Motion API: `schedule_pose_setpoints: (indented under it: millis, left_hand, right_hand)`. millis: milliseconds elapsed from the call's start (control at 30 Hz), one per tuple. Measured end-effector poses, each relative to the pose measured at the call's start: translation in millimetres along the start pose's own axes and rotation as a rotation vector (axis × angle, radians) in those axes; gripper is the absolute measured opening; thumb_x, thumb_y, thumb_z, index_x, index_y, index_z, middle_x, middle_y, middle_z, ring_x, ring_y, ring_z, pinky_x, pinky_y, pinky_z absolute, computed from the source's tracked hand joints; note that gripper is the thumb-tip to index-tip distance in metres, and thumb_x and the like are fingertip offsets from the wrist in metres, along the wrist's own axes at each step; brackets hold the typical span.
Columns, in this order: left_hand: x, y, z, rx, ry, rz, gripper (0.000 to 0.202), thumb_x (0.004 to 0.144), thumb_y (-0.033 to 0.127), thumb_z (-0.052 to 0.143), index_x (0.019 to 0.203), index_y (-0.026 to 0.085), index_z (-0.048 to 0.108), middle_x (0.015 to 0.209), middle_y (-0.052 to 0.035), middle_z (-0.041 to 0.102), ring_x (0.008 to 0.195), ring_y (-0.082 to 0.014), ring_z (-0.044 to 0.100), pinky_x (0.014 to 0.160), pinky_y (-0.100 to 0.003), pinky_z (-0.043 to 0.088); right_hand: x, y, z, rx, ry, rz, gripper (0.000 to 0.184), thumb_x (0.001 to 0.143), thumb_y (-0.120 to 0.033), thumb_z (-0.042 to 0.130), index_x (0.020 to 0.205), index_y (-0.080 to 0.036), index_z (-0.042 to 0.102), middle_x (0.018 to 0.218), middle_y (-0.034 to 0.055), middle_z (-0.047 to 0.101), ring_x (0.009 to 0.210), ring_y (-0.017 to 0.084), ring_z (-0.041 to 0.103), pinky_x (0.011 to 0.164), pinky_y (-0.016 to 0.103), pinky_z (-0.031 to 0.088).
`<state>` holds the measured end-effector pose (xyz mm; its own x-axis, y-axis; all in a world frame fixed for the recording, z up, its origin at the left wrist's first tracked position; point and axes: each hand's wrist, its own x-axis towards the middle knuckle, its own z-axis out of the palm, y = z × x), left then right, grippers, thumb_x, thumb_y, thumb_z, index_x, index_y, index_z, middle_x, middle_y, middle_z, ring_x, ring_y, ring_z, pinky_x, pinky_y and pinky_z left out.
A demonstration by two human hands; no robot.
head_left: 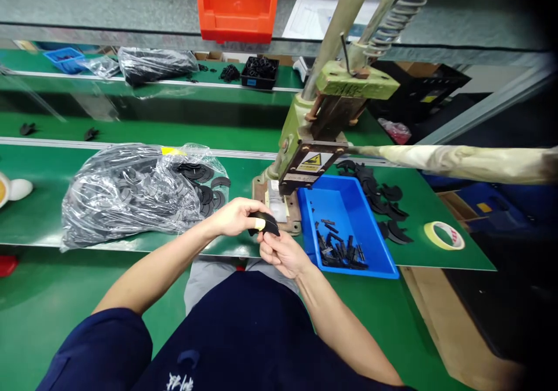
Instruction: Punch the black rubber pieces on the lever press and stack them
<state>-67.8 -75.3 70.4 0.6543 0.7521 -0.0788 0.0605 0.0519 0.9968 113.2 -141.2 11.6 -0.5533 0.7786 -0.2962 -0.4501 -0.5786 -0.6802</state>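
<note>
Part in hand: 1 curved black part [271, 223], held at the near edge of the green worktop [37, 225], in front of the press base; contact with the base cannot be told.
Left hand [238, 216]: fingers curled over the far side of the part, thumb along its near face; a pale-yellow covering shows at the thumb tip.
Right hand [283, 253]: thumb and fingers closed in a pinch at the part's near edge, remaining fingers curled toward the palm.
Hand press: green-bodied hand press [290, 129] standing just beyond the hands, its rusty base [260, 189] on the worktop; yellow warning label [312, 161] on the front; lever [457, 162], wrapped in pale material, reaching out to the right.
Blue bin [337, 196]: right of the press base, black strip-shaped pieces [342, 253] gathered at its near end.
Right of bin: a loose group of black curved pieces [377, 193], partly overlapping; 1 roll of yellowish tape [429, 234] lying flat nearby.
Left of press: clear plastic bag [117, 196] on its side, filled with dark curved pieces; several [204, 196] lie at its mouth.
Green strip behind: 2 small black parts [91, 133], well apart.
Far shelf: black tray [258, 83] of dark pieces; small blue basket [65, 60] at far left.
Overhead: orange bin [238, 28].
</note>
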Motion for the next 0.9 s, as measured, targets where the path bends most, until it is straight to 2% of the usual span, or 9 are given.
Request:
schedule_pose_setpoints:
  millis: [67,167,233,300,367,467,633,767,900]
  left_hand:
    - [-3.4,0.0,2.7,0.087,0.097,0.064,0.033,0.081,0.027,0.072,0.111,0.014,0.072,0.099,-0.0103,0.072,0.087,-0.0215,0.068,0.079,-0.031,0.055]
    - [-10.3,-4.1,9.4,0.413,0.289,0.296,0.031,0.086,0.024,0.066,0.117,0.019,0.071,0.118,-0.0113,0.067,0.111,-0.0236,0.062,0.097,-0.037,0.05]
    - [-14.2,-10.6,13.9,0.636,0.407,0.441,0.028,0.09,0.023,0.061,0.116,0.022,0.071,0.122,-0.0116,0.063,0.117,-0.0238,0.058,0.101,-0.04,0.048]
    - [-16.4,-18.2,16.9,0.766,0.448,0.522,0.028,0.092,0.021,0.057,0.117,0.023,0.07,0.118,-0.0114,0.063,0.114,-0.0224,0.058,0.098,-0.04,0.049]
    - [-16.8,-23.3,18.1,0.812,0.41,0.549,0.029,0.095,0.02,0.052,0.118,0.023,0.069,0.114,-0.0112,0.065,0.109,-0.0209,0.059,0.096,-0.037,0.049]
    - [-16.6,-20.4,17.1,0.778,0.31,0.51,0.027,0.097,0.022,0.049,0.117,0.021,0.067,0.111,-0.0112,0.066,0.107,-0.0206,0.06,0.094,-0.035,0.049]
    - [-18.4,4.1,11.1,0.683,0.074,0.378,0.022,0.098,0.032,0.051,0.103,0.019,0.067,0.101,-0.0088,0.066,0.097,-0.0195,0.062,0.09,-0.031,0.049]
    - [-21.5,19.2,9.4,0.655,-0.077,0.4,0.027,0.099,0.034,0.047,0.092,0.018,0.067,0.095,-0.0103,0.068,0.092,-0.0197,0.062,0.086,-0.03,0.048]
    - [-25.9,28.0,15.2,0.614,-0.09,0.451,0.03,0.098,0.038,0.047,0.09,0.02,0.07,0.093,-0.0129,0.071,0.09,-0.0213,0.064,0.088,-0.032,0.049]
  right_hand:
    - [1.0,-1.0,0.6,0.01,-0.012,-0.001,0.034,0.08,-0.045,0.076,0.086,-0.014,0.061,0.052,-0.0097,0.037,0.043,0.003,0.028,0.042,0.02,0.015]
    - [2.8,-3.4,-0.2,0.024,-0.015,-0.027,0.035,0.079,-0.045,0.076,0.089,-0.015,0.061,0.054,-0.01,0.035,0.045,0.004,0.03,0.041,0.019,0.014]
    - [4.0,-4.6,-1.5,0.029,-0.014,-0.048,0.034,0.08,-0.044,0.075,0.092,-0.015,0.062,0.055,-0.0092,0.038,0.046,0.004,0.033,0.041,0.019,0.015]
    - [4.7,-5.0,-3.0,0.033,-0.021,-0.065,0.034,0.081,-0.043,0.075,0.094,-0.015,0.063,0.055,-0.0089,0.04,0.046,0.004,0.035,0.042,0.02,0.017]
    - [4.6,-4.9,-4.5,0.04,-0.033,-0.075,0.033,0.082,-0.043,0.075,0.094,-0.015,0.063,0.057,-0.0086,0.041,0.047,0.004,0.037,0.043,0.02,0.019]
    - [2.6,-4.0,-7.1,0.044,-0.066,-0.072,0.031,0.083,-0.042,0.074,0.093,-0.015,0.064,0.058,-0.0076,0.043,0.047,0.005,0.038,0.044,0.021,0.019]
    - [-2.6,-0.2,-10.2,0.047,-0.142,-0.035,0.034,0.08,-0.044,0.075,0.092,-0.014,0.066,0.053,-0.0096,0.034,0.045,0.006,0.034,0.043,0.022,0.02]
    - [-6.8,4.0,-6.6,0.027,-0.153,-0.046,0.037,0.078,-0.051,0.075,0.085,-0.016,0.065,0.048,-0.0117,0.027,0.04,0.005,0.025,0.04,0.022,0.016]
    - [-13.2,4.5,2.4,-0.036,-0.079,-0.125,0.034,0.08,-0.047,0.075,0.077,-0.017,0.06,0.05,-0.0098,0.034,0.042,0.004,0.025,0.043,0.022,0.016]
